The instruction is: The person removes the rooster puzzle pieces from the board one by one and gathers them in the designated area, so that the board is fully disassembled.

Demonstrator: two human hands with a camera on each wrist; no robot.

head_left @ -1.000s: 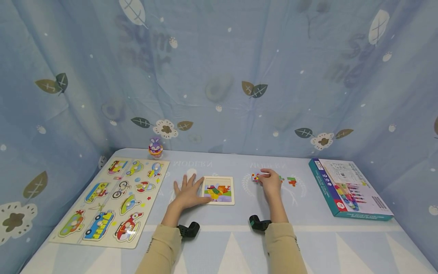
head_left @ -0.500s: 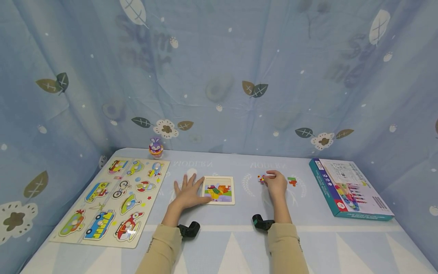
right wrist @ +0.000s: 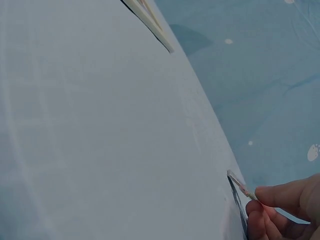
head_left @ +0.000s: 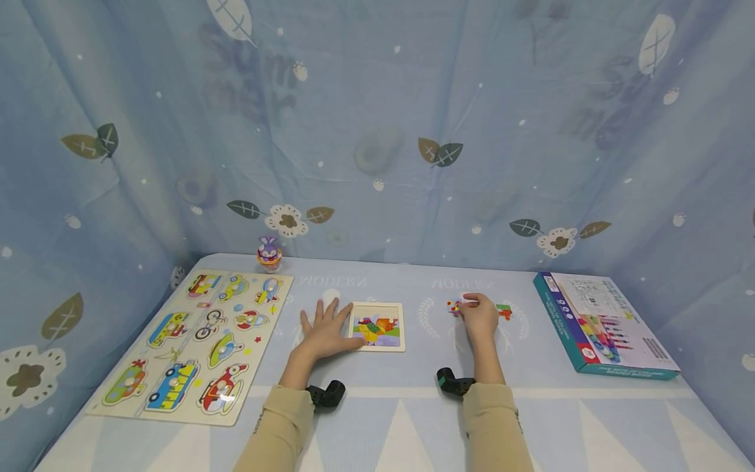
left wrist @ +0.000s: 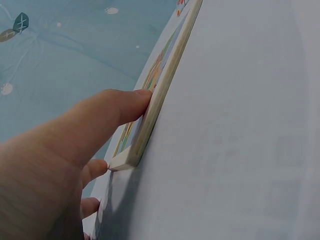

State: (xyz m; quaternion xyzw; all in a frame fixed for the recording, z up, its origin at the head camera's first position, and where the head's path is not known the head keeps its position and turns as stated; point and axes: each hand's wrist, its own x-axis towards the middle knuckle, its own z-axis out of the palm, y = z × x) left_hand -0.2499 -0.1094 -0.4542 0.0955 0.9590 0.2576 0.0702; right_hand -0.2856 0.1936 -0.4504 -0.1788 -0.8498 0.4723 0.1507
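A small wooden-framed jigsaw puzzle [head_left: 377, 349] with a colourful animal picture lies on the table. My left hand [head_left: 323, 335] is spread flat at its left side. Its thumb [left wrist: 127, 105] rests on the puzzle's near edge, and the other fingers lie beside the frame. To the right, my right hand [head_left: 479, 316] pinches a colourful jigsaw piece [head_left: 453, 307] between thumb and fingers. In the right wrist view this thin piece [right wrist: 241, 187] slants close over the table, partly covered by the fingers. Another jigsaw piece [head_left: 504, 311], green and red, lies just right of that hand.
On the left lies a large vehicle peg puzzle board [head_left: 194, 341]. A purple rabbit figurine [head_left: 269, 254] stands at the back left. A flat teal-sided box [head_left: 604, 328] lies on the right. Behind the table hangs a blue curtain [head_left: 377, 131].
My right hand has shifted right with the jigsaw piece, towards the green and red piece. The left hand stays in place on the puzzle.
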